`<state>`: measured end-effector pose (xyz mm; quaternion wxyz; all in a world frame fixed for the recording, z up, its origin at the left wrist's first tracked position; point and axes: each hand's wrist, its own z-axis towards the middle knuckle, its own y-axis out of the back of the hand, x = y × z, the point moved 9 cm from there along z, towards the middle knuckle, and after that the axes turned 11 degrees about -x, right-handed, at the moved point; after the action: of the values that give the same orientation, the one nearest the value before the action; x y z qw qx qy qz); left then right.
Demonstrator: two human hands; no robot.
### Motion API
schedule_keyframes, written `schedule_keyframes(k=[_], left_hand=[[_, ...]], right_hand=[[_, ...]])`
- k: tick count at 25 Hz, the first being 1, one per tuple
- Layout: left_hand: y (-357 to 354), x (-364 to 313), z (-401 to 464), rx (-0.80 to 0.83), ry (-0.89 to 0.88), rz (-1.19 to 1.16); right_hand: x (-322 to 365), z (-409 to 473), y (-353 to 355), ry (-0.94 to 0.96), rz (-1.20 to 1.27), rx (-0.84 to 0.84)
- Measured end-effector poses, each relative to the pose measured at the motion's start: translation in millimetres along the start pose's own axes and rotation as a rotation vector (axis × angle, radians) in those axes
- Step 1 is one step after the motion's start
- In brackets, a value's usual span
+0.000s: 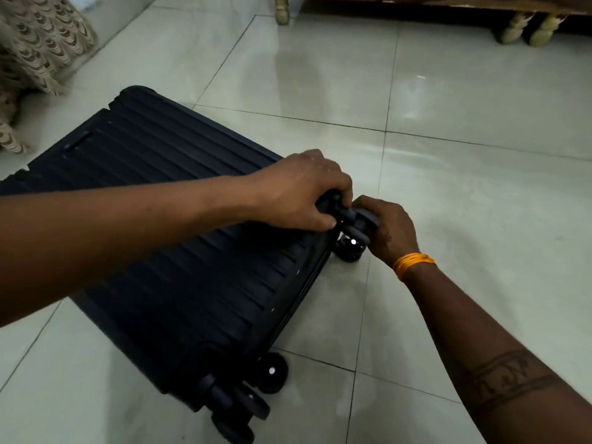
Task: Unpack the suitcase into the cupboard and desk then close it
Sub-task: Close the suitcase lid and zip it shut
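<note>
A dark navy hard-shell suitcase (166, 238) lies flat and closed on the pale tiled floor (464, 187), its ribbed shell facing up and its wheeled end turned toward the person. Both hands meet at the far corner of that wheeled end.

The left hand (301, 190) reaches across the shell from the left, palm down, with its fingers curled over the corner of the case. The fingertips wrap a dark wheel mount (333, 205) at the edge, so the hand is clenched around that part and not lying flat.

The right hand (384, 229) comes in from the lower right (an orange thread band (413, 264) circles its wrist, and a dark tattoo band (509, 376) marks the forearm). Its fingers are bent around the upper wheel (365, 217) of the corner pair, gripping it from the outer side. Just below it, the lower wheel (350, 248) rests on the floor.

At the near end of the case two more wheel sets (253, 395) stick out toward the camera, untouched by either hand.

A patterned beige cloth (35, 59) hangs at the upper left, well apart from the case. Turned wooden furniture legs (525, 28) stand along the top edge of the view.
</note>
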<state>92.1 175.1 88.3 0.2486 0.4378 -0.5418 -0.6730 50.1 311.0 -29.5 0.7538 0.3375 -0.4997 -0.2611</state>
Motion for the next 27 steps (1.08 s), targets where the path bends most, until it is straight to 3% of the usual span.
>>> schedule_keyframes(k=[3,6,13,22,25,27], left_hand=[[-1,13,-31,-0.011,-0.019,0.044],[-1,37,-54,-0.046,0.092,0.207],[-8,19,-78,-0.121,0.057,0.183],[-9,19,-83,-0.150,0.032,0.163],[-2,22,-88,-0.250,0.052,0.076],[8,29,-100,-0.371,0.126,-0.007]], right_hand=[[27,0,-12,0.118,0.021,0.027],[35,4,-13,0.189,0.052,0.078],[74,42,-44,0.399,-0.086,0.173],[109,86,-85,0.428,-0.165,0.324],[120,94,-82,0.364,-0.121,0.355],[136,107,-70,0.303,-0.063,0.274]])
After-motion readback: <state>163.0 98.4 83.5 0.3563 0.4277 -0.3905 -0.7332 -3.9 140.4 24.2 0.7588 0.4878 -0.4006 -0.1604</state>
